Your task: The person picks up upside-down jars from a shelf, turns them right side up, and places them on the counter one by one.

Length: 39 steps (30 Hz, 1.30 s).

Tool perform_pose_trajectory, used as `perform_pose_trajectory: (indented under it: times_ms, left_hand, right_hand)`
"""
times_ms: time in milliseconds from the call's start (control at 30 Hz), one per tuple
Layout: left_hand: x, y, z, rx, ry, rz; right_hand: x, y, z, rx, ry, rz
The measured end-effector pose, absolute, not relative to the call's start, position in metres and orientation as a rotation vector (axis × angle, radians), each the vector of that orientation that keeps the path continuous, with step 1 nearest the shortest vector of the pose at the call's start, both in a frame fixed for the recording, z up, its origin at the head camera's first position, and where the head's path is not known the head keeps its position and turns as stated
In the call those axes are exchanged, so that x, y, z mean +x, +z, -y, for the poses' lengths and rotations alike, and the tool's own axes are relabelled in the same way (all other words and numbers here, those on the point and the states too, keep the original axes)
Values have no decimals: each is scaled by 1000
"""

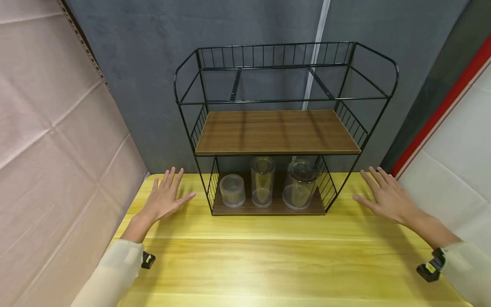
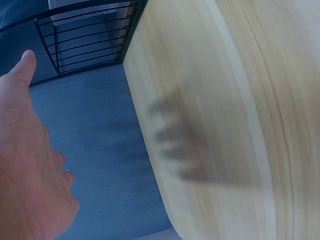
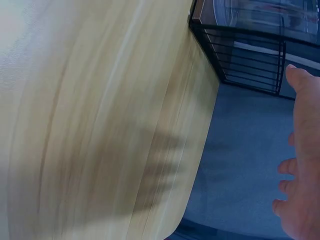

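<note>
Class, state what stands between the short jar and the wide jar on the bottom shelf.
The narrow jar stands between the short jar and the wide jar, as the head view shows.

Below the wooden shelf [image 1: 278,132] of the rack [image 1: 284,101], the front lies open as far as three clear jars [image 1: 262,183]. Wire panels [image 1: 214,181] bar the rack's two sides, the shelf blocks descent from above, and a grey backdrop [image 1: 134,85] stands behind.

Mtl rack [image 1: 284,101] w/ wood-grain shelves [image 1: 278,132]
</note>
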<state>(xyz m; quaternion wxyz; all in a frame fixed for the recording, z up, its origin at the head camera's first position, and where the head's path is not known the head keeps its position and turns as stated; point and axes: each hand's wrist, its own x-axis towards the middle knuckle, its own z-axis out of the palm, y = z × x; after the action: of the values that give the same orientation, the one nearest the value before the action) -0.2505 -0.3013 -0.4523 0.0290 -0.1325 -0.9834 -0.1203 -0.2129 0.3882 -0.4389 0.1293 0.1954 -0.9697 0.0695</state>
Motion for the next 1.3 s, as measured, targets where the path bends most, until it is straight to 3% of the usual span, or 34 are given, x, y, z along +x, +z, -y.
perform_pose_trajectory:
  times_ms: [1300]
  left_hand:
    - [-246, -368, 258, -679, -664, 2606]
  right_hand:
    - [-151, -416, -338, 737, 213, 3012]
